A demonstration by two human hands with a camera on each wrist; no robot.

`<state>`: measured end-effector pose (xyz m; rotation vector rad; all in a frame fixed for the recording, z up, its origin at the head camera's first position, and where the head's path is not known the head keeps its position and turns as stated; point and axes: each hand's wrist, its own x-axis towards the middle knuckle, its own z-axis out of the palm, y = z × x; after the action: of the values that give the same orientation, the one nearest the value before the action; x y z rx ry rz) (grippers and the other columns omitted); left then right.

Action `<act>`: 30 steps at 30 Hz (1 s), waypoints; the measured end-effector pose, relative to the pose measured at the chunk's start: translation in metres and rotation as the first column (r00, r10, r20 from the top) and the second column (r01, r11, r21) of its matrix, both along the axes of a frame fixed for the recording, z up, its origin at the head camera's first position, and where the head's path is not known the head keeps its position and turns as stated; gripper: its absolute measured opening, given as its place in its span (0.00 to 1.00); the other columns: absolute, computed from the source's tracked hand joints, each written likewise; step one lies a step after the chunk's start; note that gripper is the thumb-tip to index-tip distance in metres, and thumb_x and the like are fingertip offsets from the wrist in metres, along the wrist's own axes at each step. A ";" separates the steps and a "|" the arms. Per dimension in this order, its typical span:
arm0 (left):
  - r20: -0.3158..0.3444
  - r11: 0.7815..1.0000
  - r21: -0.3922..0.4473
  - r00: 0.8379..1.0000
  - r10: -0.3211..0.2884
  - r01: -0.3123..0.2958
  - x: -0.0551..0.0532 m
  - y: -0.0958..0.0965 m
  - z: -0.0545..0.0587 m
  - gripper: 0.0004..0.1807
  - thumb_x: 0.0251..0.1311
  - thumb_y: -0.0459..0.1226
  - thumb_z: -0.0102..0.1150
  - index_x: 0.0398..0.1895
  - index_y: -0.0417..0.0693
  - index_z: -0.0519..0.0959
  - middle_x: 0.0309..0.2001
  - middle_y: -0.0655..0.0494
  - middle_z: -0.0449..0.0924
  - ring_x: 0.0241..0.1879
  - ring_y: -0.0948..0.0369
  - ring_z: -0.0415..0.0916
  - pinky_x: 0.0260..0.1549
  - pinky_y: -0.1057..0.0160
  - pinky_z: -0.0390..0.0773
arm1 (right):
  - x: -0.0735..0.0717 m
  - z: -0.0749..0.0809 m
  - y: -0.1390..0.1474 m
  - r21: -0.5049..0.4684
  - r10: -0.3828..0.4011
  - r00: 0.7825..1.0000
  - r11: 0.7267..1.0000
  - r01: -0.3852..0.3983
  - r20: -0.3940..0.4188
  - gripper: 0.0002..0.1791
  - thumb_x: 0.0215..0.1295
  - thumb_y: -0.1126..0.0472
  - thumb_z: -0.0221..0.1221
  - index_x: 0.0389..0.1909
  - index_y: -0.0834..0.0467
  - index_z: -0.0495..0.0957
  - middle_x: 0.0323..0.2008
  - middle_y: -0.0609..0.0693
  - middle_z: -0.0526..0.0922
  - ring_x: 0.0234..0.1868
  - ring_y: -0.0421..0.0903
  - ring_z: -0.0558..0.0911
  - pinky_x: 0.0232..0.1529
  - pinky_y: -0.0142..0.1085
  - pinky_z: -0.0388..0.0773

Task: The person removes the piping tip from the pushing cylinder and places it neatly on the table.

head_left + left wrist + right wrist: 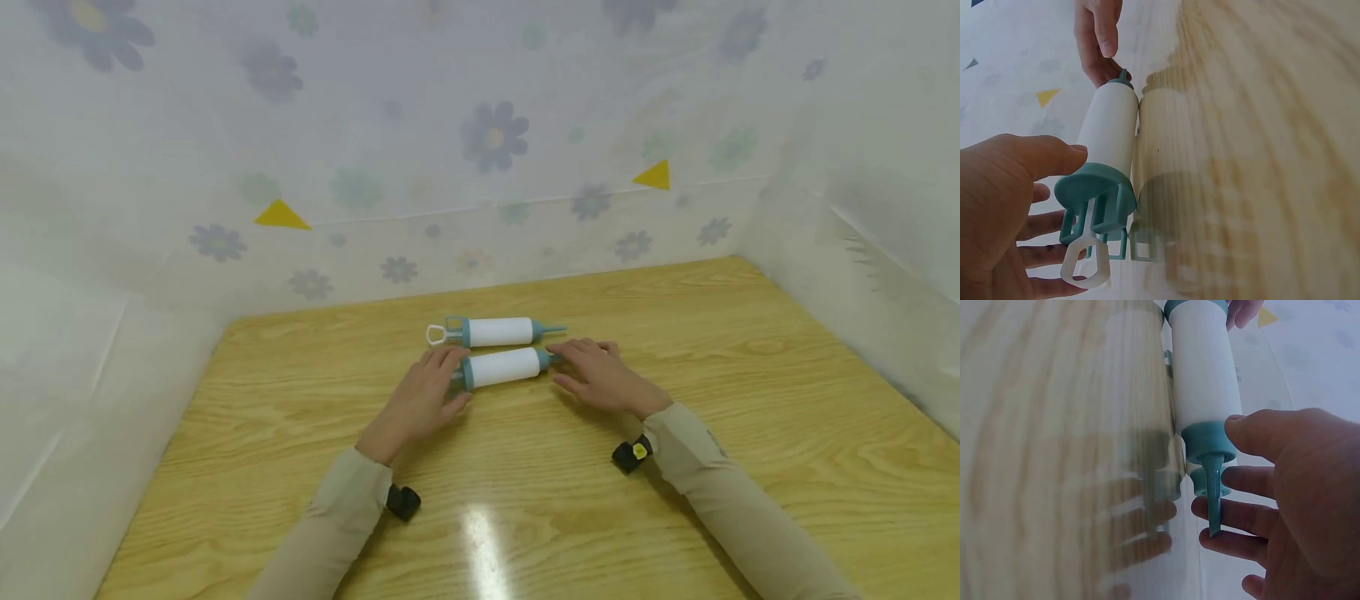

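Observation:
Two large syringes with white barrels, teal ends and thin teal nozzles lie side by side on the wooden table, nozzles to the right. My left hand [425, 392] is at the handle end of the nearer syringe [506, 367], thumb by its teal collar and fingers spread beyond the white pull ring [1087, 265]. At the other end, my right hand [603, 377] has its thumb by the teal front cap [1209, 439], with fairly straight fingers behind the nozzle [1213, 494]. Whether either hand touches it, I cannot tell. Just behind lies the farther syringe [500, 332].
The wooden table [480, 467] meets a flower-patterned sheet [420, 125] at the back, and pale sheets rise at both sides. Two yellow triangles, one left [282, 215] and one right [654, 176], are on the back sheet.

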<state>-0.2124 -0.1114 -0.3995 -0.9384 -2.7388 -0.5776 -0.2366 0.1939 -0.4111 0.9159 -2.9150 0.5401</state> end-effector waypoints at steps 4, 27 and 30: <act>0.019 1.000 0.003 1.000 0.007 -0.008 0.000 0.001 0.001 0.32 0.60 0.40 0.64 0.64 0.38 0.64 0.60 0.39 0.69 0.62 0.44 0.66 0.52 0.45 0.73 | -0.001 -0.001 -0.001 0.001 -0.007 1.000 1.000 0.007 -0.003 0.27 0.71 0.53 0.54 0.67 0.58 0.66 0.61 0.59 0.74 0.62 0.58 0.70 0.57 0.61 0.56; 0.140 0.999 -0.026 0.990 0.025 -0.021 0.004 0.004 -0.004 0.33 0.61 0.42 0.63 0.65 0.38 0.64 0.61 0.40 0.70 0.59 0.46 0.70 0.53 0.46 0.74 | 0.004 -0.003 -0.015 -0.035 0.033 0.999 0.999 -0.033 -0.010 0.29 0.65 0.57 0.61 0.65 0.60 0.68 0.54 0.60 0.77 0.54 0.57 0.74 0.51 0.55 0.61; 0.155 0.999 -0.032 0.987 0.034 -0.030 0.004 0.004 -0.004 0.33 0.61 0.43 0.63 0.65 0.39 0.65 0.61 0.41 0.70 0.58 0.47 0.70 0.53 0.46 0.74 | 0.006 -0.002 -0.017 -0.051 0.033 0.999 0.998 -0.033 0.000 0.29 0.65 0.58 0.61 0.65 0.62 0.67 0.54 0.60 0.76 0.55 0.57 0.74 0.51 0.54 0.61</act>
<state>-0.2086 -0.1071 -0.4038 -0.8894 -2.9026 -0.6312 -0.2306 0.1770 -0.4130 0.9600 -2.8772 0.6138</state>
